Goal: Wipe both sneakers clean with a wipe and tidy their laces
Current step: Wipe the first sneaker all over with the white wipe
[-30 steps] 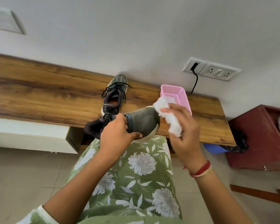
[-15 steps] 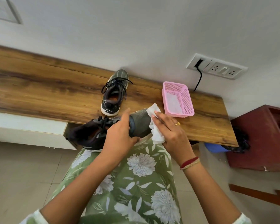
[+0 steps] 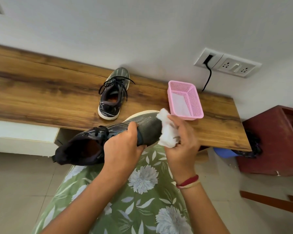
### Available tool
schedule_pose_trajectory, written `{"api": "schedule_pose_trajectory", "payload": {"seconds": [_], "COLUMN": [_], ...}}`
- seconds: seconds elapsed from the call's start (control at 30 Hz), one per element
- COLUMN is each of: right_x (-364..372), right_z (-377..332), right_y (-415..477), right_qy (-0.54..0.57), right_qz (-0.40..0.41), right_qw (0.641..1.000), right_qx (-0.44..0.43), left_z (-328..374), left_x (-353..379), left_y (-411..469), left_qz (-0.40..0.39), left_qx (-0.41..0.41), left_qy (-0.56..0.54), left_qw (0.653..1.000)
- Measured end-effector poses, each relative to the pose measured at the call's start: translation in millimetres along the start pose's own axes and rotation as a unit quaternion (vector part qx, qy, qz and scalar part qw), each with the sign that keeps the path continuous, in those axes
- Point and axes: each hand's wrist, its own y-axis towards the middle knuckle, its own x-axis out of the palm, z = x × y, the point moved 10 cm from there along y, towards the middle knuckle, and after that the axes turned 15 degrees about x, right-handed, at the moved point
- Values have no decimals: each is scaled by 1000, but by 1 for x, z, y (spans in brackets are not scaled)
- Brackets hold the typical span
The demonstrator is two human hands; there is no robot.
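Note:
My left hand [image 3: 123,147] grips a dark grey sneaker [image 3: 147,127] round its middle, holding it above my lap with the toe pointing right and the opening facing left. My right hand [image 3: 183,141] holds a crumpled white wipe [image 3: 167,132] and presses it against the sneaker's toe. The second sneaker [image 3: 111,98] stands on the wooden shelf [image 3: 41,92] with its toe toward the wall; its black laces lie loose and spread to both sides.
A pink mesh basket [image 3: 195,105] with something white inside sits on the shelf just beyond my right hand. A wall socket [image 3: 227,65] with a black cable is above it. A dark red cabinet [image 3: 274,142] stands at the right. Tiled floor lies below.
The held sneaker has turned and dropped lower, its opening now showing at the left. My right hand brought the wipe down from above onto the toe and keeps it there.

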Motion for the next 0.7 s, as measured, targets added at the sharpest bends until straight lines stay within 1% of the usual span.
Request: {"api": "schedule_pose_trajectory", "payload": {"seconds": [0.07,0.1,0.17,0.23,0.3,0.33,0.4,0.43,0.47,0.53,0.57,0.7], "right_x": [18,23,24,23,30,37,49,49,45,35,35,52], "right_z": [4,9,21,28,28,23,13,12,16,24,24,10], "right_y": [-9,-12,-15,-17,-23,-29,-41,-39,-33,-19,-19,-43], "right_qy": [-111,-147,-183,-193,-195,-204,-234,-247,-257,-258,-251,-254], "right_qz": [-31,-35,-24,-10,-13,-28,-56,-57,-48,-20,-19,-78], "right_qw": [993,988,983,981,980,979,969,964,962,964,967,956], "right_qx": [-25,-25,-10,16,24,7,-56,-79,-83,-51,-45,-125], "left_z": [2,3,5,5,4,3,-1,-2,-3,-2,-3,-4], "left_x": [6,8,15,23,28,30,28,27,25,24,24,23], "left_y": [-2,-2,-2,-2,-1,-1,0,1,3,6,6,4], "left_qz": [3,3,-7,-23,-34,-33,-20,-17,-16,-25,-26,-17], "left_qx": [4,5,5,1,-1,1,1,-1,-4,-13,-14,-13], "left_qy": [-5,-6,-5,-2,2,1,-9,-15,-21,-31,-34,-42], "left_qw": [1000,1000,1000,1000,999,999,1000,1000,1000,999,999,999]}}
